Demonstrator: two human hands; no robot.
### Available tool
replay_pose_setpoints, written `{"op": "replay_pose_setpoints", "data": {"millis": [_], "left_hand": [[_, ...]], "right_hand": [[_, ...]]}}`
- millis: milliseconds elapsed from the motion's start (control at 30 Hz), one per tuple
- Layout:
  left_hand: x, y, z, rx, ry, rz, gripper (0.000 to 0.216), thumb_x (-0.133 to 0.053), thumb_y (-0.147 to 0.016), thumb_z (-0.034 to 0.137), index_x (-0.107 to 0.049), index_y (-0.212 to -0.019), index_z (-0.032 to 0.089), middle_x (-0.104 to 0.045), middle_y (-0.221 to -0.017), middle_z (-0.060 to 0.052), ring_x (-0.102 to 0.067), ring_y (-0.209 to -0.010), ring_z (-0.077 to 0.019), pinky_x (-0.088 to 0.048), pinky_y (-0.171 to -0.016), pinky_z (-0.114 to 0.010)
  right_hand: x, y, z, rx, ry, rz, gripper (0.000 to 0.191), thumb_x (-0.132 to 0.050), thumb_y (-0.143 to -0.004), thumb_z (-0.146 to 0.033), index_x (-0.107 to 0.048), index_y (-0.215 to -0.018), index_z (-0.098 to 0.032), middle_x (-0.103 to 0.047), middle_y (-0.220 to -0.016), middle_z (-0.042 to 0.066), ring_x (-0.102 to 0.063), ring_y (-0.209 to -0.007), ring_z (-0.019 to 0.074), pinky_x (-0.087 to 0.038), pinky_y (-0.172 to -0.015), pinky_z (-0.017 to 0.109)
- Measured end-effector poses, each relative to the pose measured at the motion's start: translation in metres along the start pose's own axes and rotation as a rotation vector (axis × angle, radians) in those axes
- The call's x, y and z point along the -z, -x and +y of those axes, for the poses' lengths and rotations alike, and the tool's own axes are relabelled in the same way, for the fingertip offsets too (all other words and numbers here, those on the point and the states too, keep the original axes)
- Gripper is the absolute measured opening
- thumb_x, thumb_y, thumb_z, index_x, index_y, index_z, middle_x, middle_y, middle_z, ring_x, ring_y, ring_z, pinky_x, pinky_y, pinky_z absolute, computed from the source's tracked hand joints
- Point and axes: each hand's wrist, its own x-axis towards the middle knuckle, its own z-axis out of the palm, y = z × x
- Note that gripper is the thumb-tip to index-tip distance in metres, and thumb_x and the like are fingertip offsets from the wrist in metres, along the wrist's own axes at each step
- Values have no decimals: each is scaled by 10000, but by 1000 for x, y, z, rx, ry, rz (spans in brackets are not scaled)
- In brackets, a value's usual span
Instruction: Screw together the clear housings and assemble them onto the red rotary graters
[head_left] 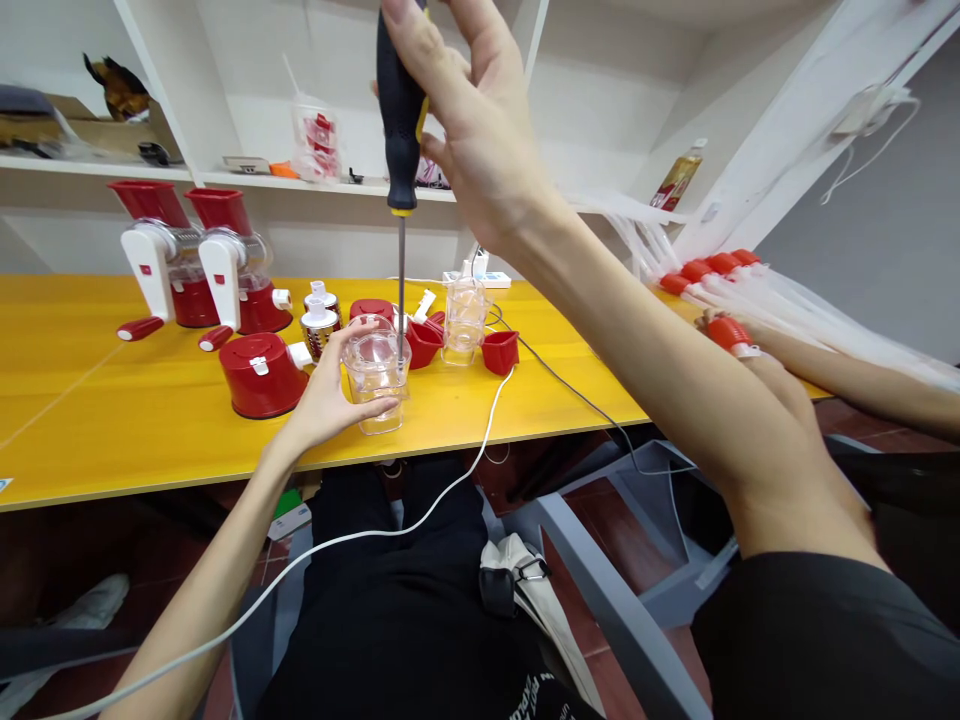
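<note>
Left grip (335, 392) clasps clear container (381, 388); right grip (480, 130) clutches screwdriver (400, 130), tip at container's side.

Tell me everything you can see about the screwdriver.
The screwdriver has a thick black handle with yellow accents and a thin, grey, metal-looking shaft. It stands nearly upright, shaft down. The right hand grips the handle; the shaft's lower end reaches a clear, plastic-looking part held by the left hand. The tip is hard to make out.
</note>
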Motion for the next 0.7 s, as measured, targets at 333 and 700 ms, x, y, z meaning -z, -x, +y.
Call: {"op": "replay_pose_setpoints", "data": {"millis": [333, 700], "left_hand": [[0, 1, 2, 8, -13, 0, 895, -869, -708, 583, -439, -1446, 317, -477, -1568, -97, -368, -1532, -345, -296, -1278, -573], [1, 1, 3, 14, -17, -10, 881, -867, -717, 570, -432, -1438, 312, -467, -1574, -108, -345, -1544, -355, -292, -1276, -590]], "right_hand": [[-1, 6, -3, -47, -98, -40, 142, -421, -1095, -329, -491, -1180, -238, -646, -946, -79, -713, -885, 41, -539, -766, 142], [-21, 8, -8, 24, 13, 196, 92, -459, -1033, -197, -507, -984, -258, -491, -671, -65, -482, -567, 78, -459, -542, 161]]}}
